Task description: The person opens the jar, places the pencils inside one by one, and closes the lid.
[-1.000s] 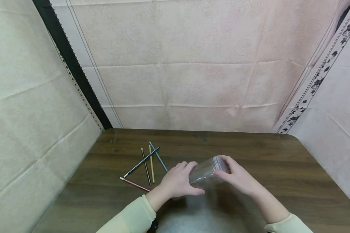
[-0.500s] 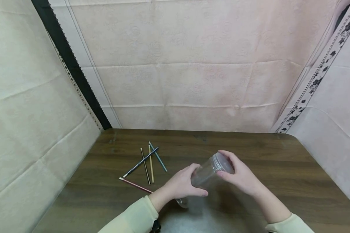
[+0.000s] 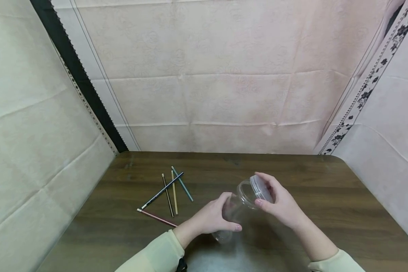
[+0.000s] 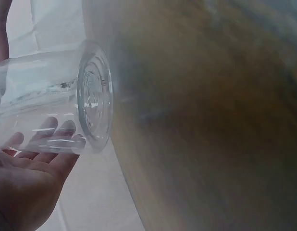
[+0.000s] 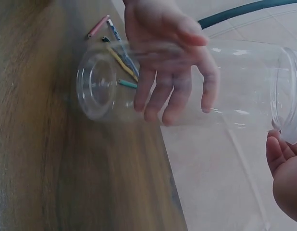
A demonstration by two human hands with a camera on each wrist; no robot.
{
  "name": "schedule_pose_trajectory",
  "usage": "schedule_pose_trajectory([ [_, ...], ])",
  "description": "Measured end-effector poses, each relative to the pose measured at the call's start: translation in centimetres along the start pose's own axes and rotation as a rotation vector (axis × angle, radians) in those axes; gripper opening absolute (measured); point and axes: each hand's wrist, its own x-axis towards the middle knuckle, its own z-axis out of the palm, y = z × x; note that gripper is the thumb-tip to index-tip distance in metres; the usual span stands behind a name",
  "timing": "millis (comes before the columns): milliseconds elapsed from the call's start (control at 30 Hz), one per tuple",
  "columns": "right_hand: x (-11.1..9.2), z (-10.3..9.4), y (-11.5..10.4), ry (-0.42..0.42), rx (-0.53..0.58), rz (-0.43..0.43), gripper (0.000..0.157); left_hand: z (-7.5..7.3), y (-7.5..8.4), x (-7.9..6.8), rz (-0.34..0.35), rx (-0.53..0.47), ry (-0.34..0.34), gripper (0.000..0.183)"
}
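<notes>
A clear, see-through jar [image 3: 237, 208] is held tilted over the table, its open mouth facing up and right. My left hand [image 3: 208, 216] grips it around the side; in the left wrist view the fingers of this hand [image 4: 35, 180] show through the wall of the jar [image 4: 38, 91]. My right hand [image 3: 281, 204] holds the round translucent lid [image 3: 261, 189] between thumb and fingers, tipped at the jar's mouth with a gap on the upper side. In the right wrist view, the jar [image 5: 244, 82] looks to have nothing inside.
Several pencils lie on the brown wooden table [image 3: 326, 211] left of my hands: a dark blue pencil [image 3: 161, 191] crosses over others, near a yellow pencil [image 3: 175, 196], a teal pencil [image 3: 186, 189] and a maroon pencil [image 3: 156, 217]. Pale cloth [image 3: 217, 102] hangs behind and at both sides.
The lid sat on the jar's mouth earlier; now it is off, lifted to the right in my right hand. My left hand has kept its grip while the jar tilted more upright.
</notes>
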Motion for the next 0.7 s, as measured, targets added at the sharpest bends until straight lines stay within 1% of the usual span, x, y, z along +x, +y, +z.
schedule_pose_trajectory([
  [133, 0.19, 0.15, -0.07, -0.007, 0.110, -0.067, 0.061, 0.12, -0.14, -0.13, 0.003, -0.011, -0.012, 0.081],
  [267, 0.32, 0.33, -0.07, -0.034, 0.231, -0.134, 0.059, 0.22, -0.30, -0.15, 0.000, -0.010, -0.025, 0.083],
  [367, 0.31, 0.49, -0.02, -0.044, 0.248, -0.149, 0.060, 0.30, -0.46, -0.05, 0.026, -0.019, -0.031, 0.084],
  [500, 0.24, 0.62, 0.08, -0.052, 0.237, -0.137, 0.062, 0.39, -0.65, 0.13, 0.049, -0.032, -0.039, 0.083],
  [700, 0.23, 0.56, 0.05, -0.051, 0.193, -0.100, 0.066, 0.41, -0.70, 0.27, 0.024, -0.031, -0.056, 0.084],
])
